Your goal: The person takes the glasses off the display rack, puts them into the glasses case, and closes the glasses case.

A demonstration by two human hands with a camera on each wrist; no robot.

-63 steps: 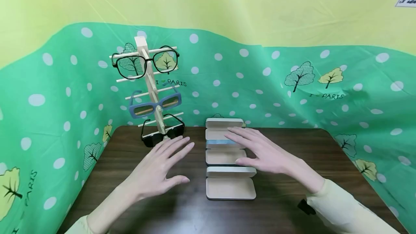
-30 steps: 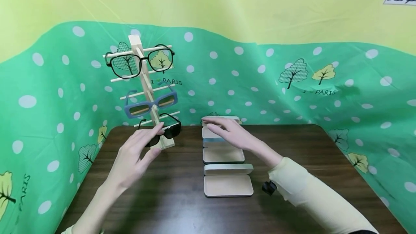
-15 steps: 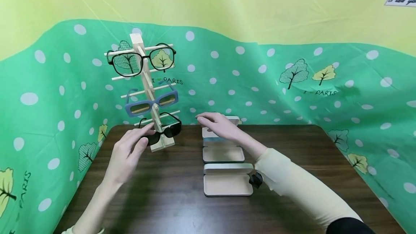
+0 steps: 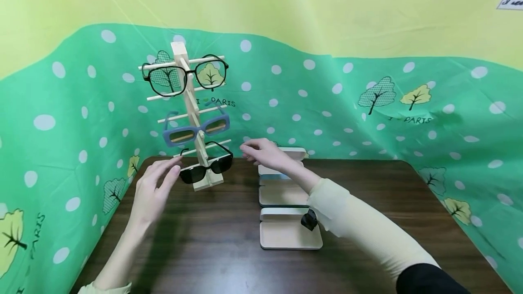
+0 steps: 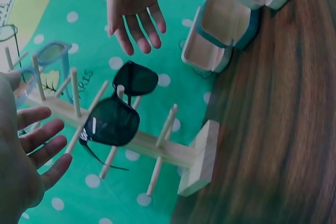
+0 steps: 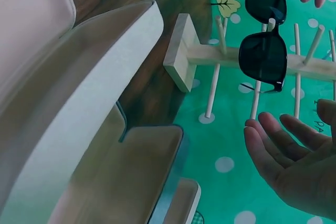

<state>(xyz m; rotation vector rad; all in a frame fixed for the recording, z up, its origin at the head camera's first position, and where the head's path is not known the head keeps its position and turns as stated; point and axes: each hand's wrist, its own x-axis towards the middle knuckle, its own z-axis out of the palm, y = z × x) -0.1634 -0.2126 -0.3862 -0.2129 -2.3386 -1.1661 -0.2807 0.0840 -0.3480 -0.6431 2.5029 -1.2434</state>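
Black sunglasses rest on the lowest occupied pegs of a pale wooden glasses stand, dark lenses facing me. Just left of them is my left hand, fingers loosely bent with fingertips close to the frame's left end; the left wrist view shows a gap between these fingers and the sunglasses. My right hand hovers on the other side, fingers relaxed, partly over the farther glasses cases. In the right wrist view this hand is apart from the sunglasses. Both hands hold nothing.
Higher on the stand hang blue-framed sunglasses and black-rimmed clear glasses. Three open glasses cases line up front to back: front, middle and back. A patterned cloth hangs behind the dark wooden table.
My left hand has moved left, passing in front of the black sunglasses to their left side. My right hand has moved left from over the cases toward the stand. The glasses stay on the pegs.
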